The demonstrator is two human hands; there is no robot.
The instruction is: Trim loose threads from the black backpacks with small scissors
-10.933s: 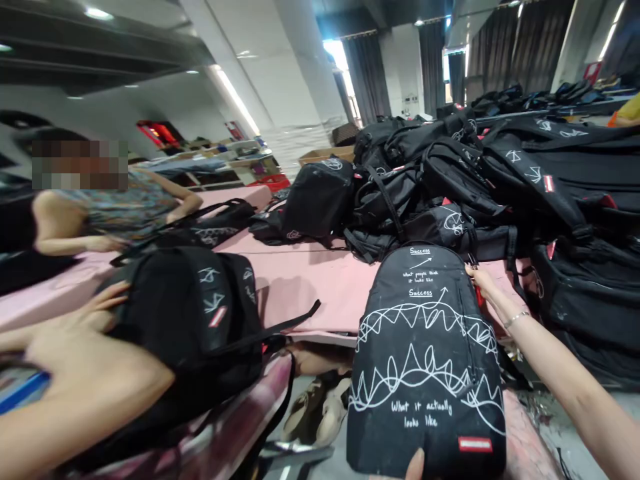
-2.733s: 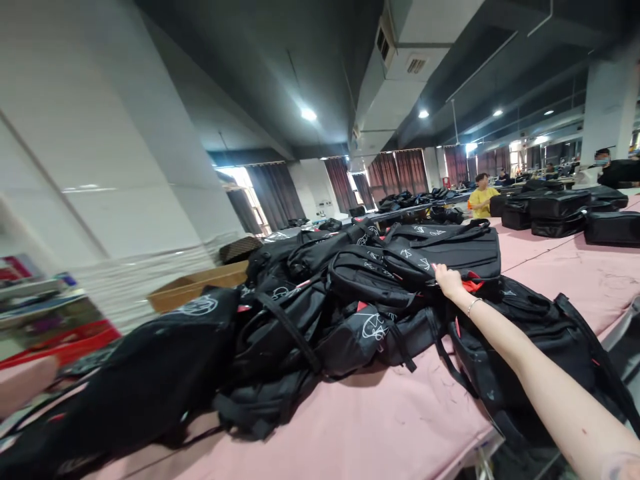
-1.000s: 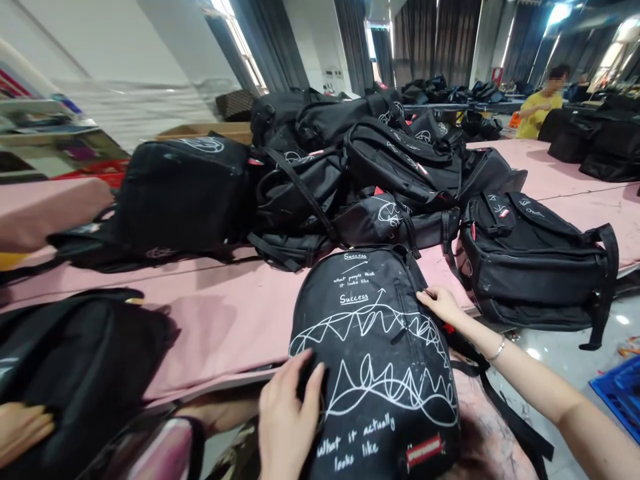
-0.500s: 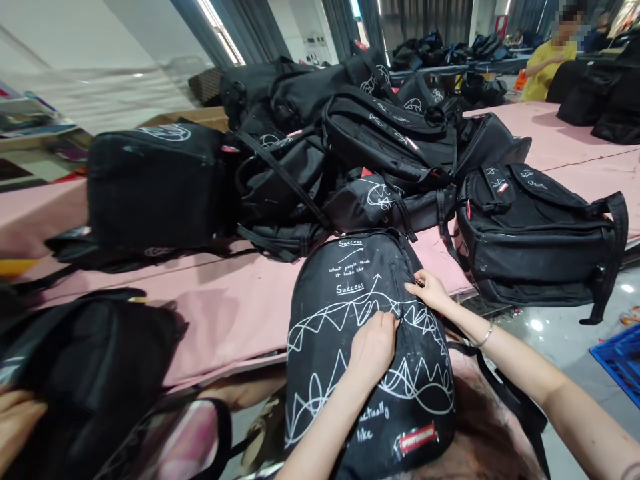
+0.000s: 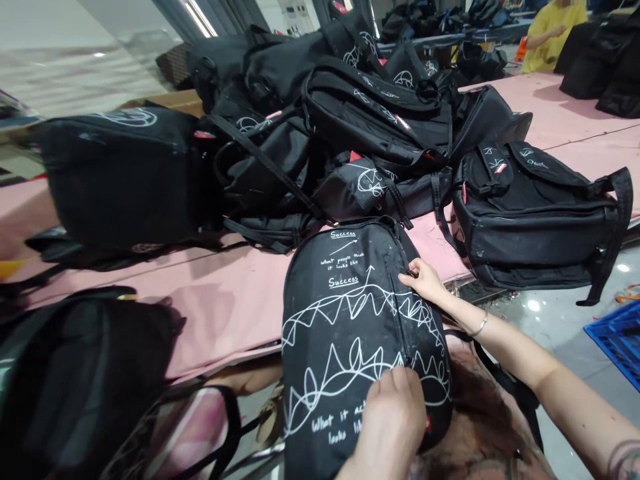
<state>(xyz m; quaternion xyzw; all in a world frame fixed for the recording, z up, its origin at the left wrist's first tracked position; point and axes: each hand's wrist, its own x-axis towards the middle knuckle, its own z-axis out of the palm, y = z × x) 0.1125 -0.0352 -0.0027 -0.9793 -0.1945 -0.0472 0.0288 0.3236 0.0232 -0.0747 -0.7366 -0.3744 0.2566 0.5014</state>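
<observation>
A black backpack (image 5: 345, 320) with white handwriting and scribbled lines stands propped in front of me, its front panel facing me. A zipper (image 5: 400, 320) runs down the right part of that panel. My left hand (image 5: 393, 413) is closed at the zipper's lower end, pinching the zipper pull, which its fingers mostly hide. Up near the zipper's top, my right hand (image 5: 423, 279) pinches a bit of black fabric at the backpack's right side. A bracelet circles the right wrist. The left forearm covers part of the lower lettering.
Black backpacks (image 5: 380, 113) are heaped on the pink-covered table (image 5: 215, 287) behind. Another backpack (image 5: 530, 220) lies to the right, and a dark bag (image 5: 90, 380) sits at left. A blue crate (image 5: 617, 340) is on the floor. A person in yellow (image 5: 555, 33) stands far off.
My left hand has slid down along the zipper toward the panel's lower part. My right hand keeps its pinch near the top. The view has tilted slightly downward.
</observation>
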